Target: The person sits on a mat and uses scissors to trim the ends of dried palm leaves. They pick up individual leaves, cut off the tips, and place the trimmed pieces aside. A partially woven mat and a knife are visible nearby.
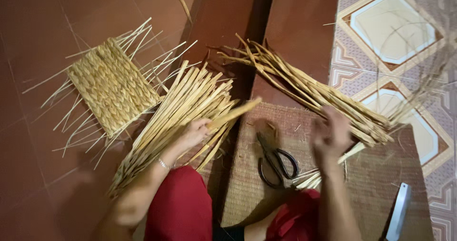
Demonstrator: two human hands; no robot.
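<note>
**A:** Two hands in view, both mine. Biggest item first: brown woven mat on the red tile floor, I sit at its near edge. Then the left straw bundle, fanned out flat, near end by my knee. Right straw bundle lies slanted across the mat's far edge.

**B:** Hand states?

**A:** Left hand rests on the left bundle, fingers curled closed around one flat strip whose free end points right. Right hand sits on the near end of the right bundle, blurred; fingers look bent over the straws, but whether they grip anything I cannot tell.

**B:** Advice on the pick?

**A:** My judgement: pinch a single strip close to its end, draw it along the bundle's lie so neighbours stay flat, press the rest down with the palm.

**B:** Smaller stuff? Any containers?

**A:** No containers, all lies loose. Woven rectangular panel with stray ends sticking out, left of the bundle. Black scissors on the mat between my hands, closed. Knife blade at the mat's near right corner.
</note>
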